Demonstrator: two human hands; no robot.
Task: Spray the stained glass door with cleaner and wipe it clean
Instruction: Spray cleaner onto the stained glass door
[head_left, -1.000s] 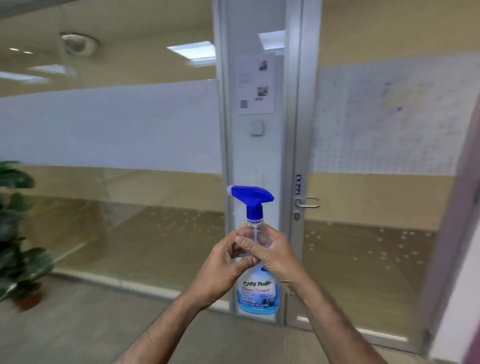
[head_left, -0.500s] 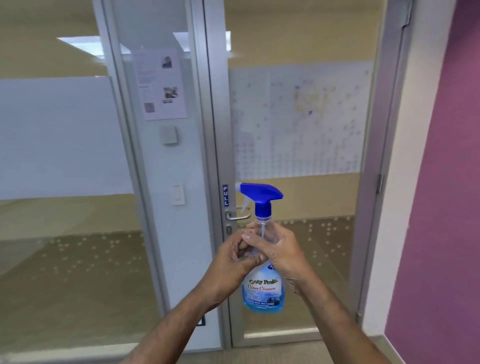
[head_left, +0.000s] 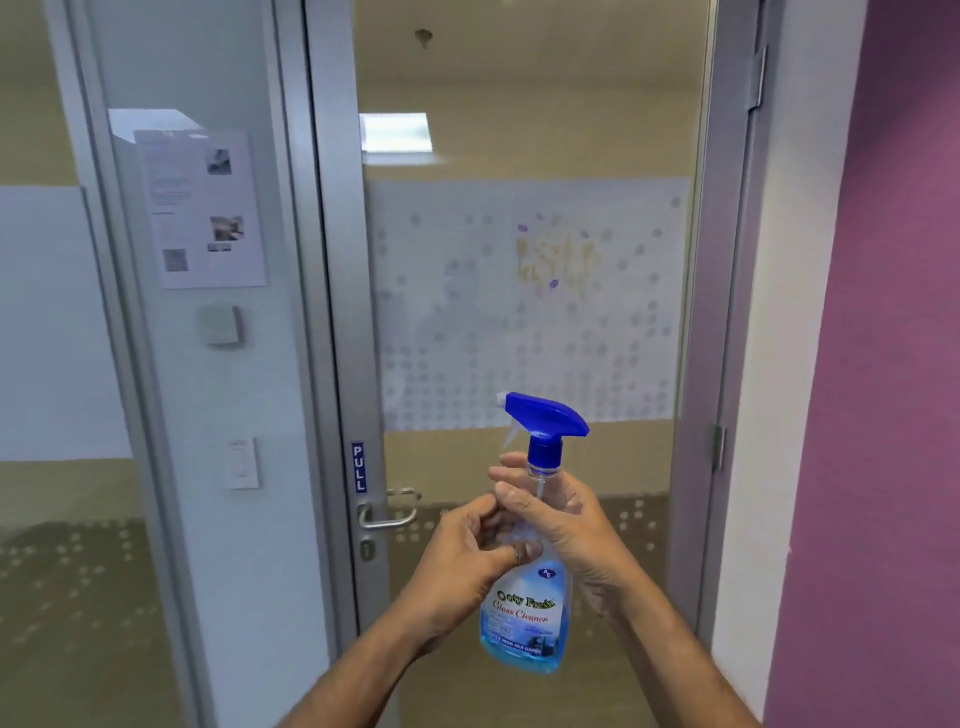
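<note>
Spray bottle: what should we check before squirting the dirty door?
1. Blue-topped clear plastic spray bottle held firmly: ok, the right hand grips its neck and the left hand pinches its front.
2. White nozzle aimed at the yellow and purple stains on the frosted glass door: not ok, it points left, below them.
3. Finger on the white trigger: not ok, the fingers sit under it.
4. Cleaner inside: cannot tell, the label hides it.
5. Wiping cloth ready: cannot tell, none in view.
</note>
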